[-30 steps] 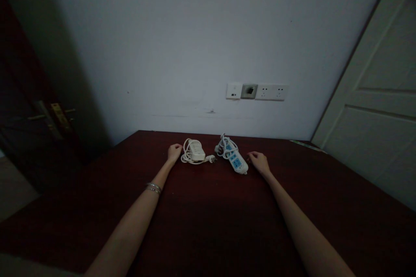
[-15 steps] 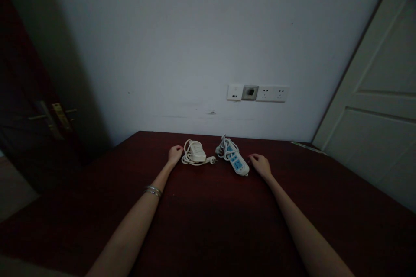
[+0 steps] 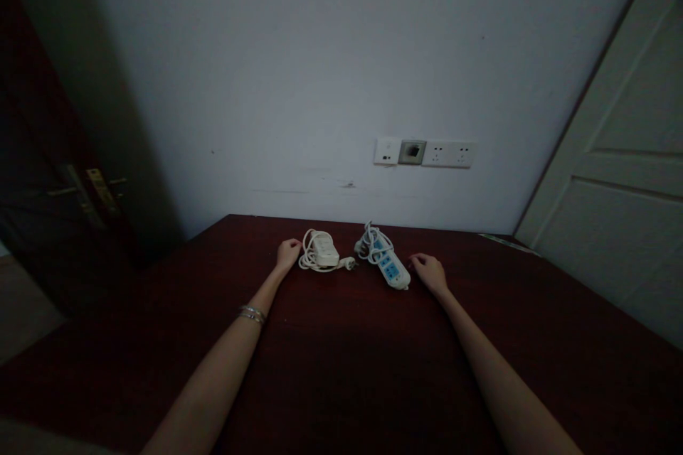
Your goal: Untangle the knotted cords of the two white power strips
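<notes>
My left hand (image 3: pixel 289 254) rests on the dark red table, its fingers curled in and holding nothing. Just to its right lies a white power strip (image 3: pixel 325 250) with its cord looped around it and its plug pointing right. A second power strip (image 3: pixel 392 269), white with blue socket faces, lies slantwise farther right, its cord bundled over the far end. Beside its near end is my right hand (image 3: pixel 430 272), lying on its side with loosely bent fingers that are partly apart and empty. A small gap separates this hand from the strip.
The table (image 3: pixel 341 355) meets a pale wall at its far edge. Wall sockets (image 3: pixel 448 153) and a grey socket plate (image 3: pixel 412 152) sit above it. A dark door with a handle (image 3: pixel 101 188) stands at left, a white panelled door (image 3: pixel 629 156) at right.
</notes>
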Demonstrator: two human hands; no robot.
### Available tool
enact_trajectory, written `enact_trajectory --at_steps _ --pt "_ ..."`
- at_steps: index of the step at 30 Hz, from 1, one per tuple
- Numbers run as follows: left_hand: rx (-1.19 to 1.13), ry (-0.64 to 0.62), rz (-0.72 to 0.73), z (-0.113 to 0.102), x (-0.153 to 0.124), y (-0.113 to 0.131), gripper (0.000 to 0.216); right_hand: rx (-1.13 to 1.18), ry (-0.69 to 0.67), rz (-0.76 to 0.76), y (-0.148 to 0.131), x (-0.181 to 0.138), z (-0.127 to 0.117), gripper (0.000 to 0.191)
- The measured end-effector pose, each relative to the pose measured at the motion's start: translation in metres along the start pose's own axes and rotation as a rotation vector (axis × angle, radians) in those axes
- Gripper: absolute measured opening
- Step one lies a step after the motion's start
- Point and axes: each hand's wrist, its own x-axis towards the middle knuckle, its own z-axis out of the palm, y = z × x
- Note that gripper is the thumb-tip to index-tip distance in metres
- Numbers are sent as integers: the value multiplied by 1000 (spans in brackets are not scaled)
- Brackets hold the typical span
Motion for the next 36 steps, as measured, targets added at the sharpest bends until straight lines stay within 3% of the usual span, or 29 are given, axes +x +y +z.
enact_trajectory --at_steps 11,19,25,29,32,36 --pt "15 3 21 0 2 -2 22 65 4 15 -3 -2 -2 28" --pt "19 2 25 0 0 0 23 255 -21 98 -7 0 -2 24" --pt "18 4 27 1 0 0 23 458 -154 259 -28 6 -16 43" --pt "22 4 23 0 0 0 22 472 -259 296 -51 11 -24 72" --pt "27 1 20 -1 0 1 22 443 -283 278 -62 13 -15 88" --pt "26 1 14 -1 0 1 22 419 -274 220 -66 12 8 82"
